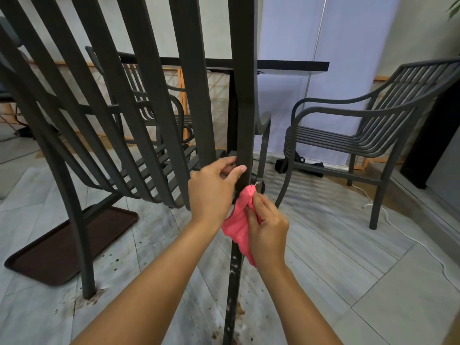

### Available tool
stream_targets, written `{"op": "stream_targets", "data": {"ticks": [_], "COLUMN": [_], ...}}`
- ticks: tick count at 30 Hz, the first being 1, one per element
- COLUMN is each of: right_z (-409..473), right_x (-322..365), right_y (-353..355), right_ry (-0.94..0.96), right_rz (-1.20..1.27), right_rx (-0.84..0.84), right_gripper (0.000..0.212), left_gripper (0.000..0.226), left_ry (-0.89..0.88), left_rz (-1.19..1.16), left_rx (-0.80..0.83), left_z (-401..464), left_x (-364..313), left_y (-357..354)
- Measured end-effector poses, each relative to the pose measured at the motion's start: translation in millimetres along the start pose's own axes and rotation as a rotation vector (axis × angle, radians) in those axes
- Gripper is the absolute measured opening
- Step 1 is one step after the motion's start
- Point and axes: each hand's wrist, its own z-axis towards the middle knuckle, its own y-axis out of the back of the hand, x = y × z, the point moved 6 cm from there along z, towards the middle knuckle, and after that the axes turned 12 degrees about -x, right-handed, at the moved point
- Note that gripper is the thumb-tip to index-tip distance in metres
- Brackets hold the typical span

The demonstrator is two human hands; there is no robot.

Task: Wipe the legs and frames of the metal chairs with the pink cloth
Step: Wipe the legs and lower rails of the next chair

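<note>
Grey floor tiles (323, 257) surround a dark slatted metal chair (245, 108); left hand (211, 192) grips its upright, right hand (267, 235) clutches a bunched pink cloth (237, 222) against it. No writing shows.

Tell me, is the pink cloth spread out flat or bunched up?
Bunched up. The pink cloth is gathered in folds in the right hand, pressed against the chair leg, not flat.

Grey tiled floor (348, 257), speckled with dirt. A dark mat (62, 255) lies at left. A dark desk (293, 64) stands before a pale blind (336, 46); a white cable (398, 227) trails at right.
</note>
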Motion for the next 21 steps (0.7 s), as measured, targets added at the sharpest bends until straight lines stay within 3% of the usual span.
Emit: {"op": "stream_targets", "data": {"ticks": [10, 16, 21], "right_z": [-21.5, -29.8, -27.4], "right_x": [-12.7, -18.3, -22.9], "right_y": [-2.0, 2.0, 6.2], "right_ry": [-0.071, -0.203, -0.094], "right_rz": [-0.057, -0.021, -0.136], "right_rx": [0.019, 0.122, 0.205], "right_gripper": [0.028, 0.024, 0.024], "left_gripper": [0.024, 0.026, 0.027], "left_ry": [-0.020, -0.035, -0.054], "left_rz": [0.032, 0.068, 0.085], "left_rx": [-0.005, 0.013, 0.044], "left_z": [-1.3, -2.3, -3.7], "left_x": [-1.3, -3.5, -5.5], "left_y": [0.4, 1.3, 2.8]}}
